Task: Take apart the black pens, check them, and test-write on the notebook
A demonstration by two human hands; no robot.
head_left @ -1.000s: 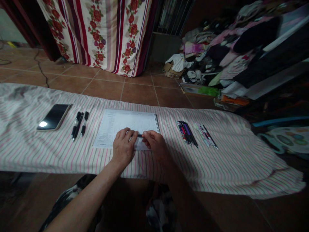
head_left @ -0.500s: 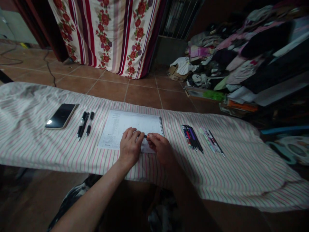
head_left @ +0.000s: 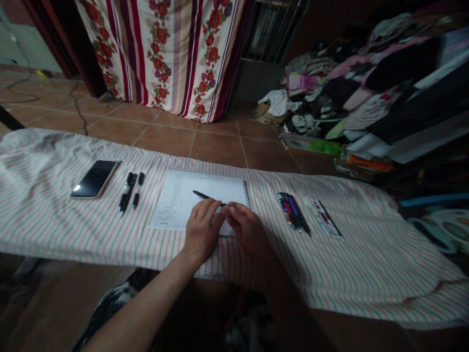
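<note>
A black pen [head_left: 201,195] lies slantwise above the spiral notebook [head_left: 172,195], its far end sticking out past my left fingers. My left hand [head_left: 204,225] is closed on the pen's middle, fingers bent over it. At the pen's near end, my right hand [head_left: 245,224] pinches with thumb and fingertips; the tip itself is mostly hidden. Both hands meet over the notebook's front edge, fingertips close together. The notebook is covered by a pale printed sheet or cover, with black coil binding on its right side.
Left of the notebook lie several black pens [head_left: 127,193] and a dark phone [head_left: 95,179]. On the right are a group of dark pens [head_left: 294,213] and another of lighter pens [head_left: 324,217]. A striped cloth [head_left: 366,264] covers the table. Clothes [head_left: 351,83] are heaped beyond.
The black pen now juts out to the upper left past my left fingers, where it was mostly hidden before. The orange bit between my hands no longer shows. The view has shifted slightly.
</note>
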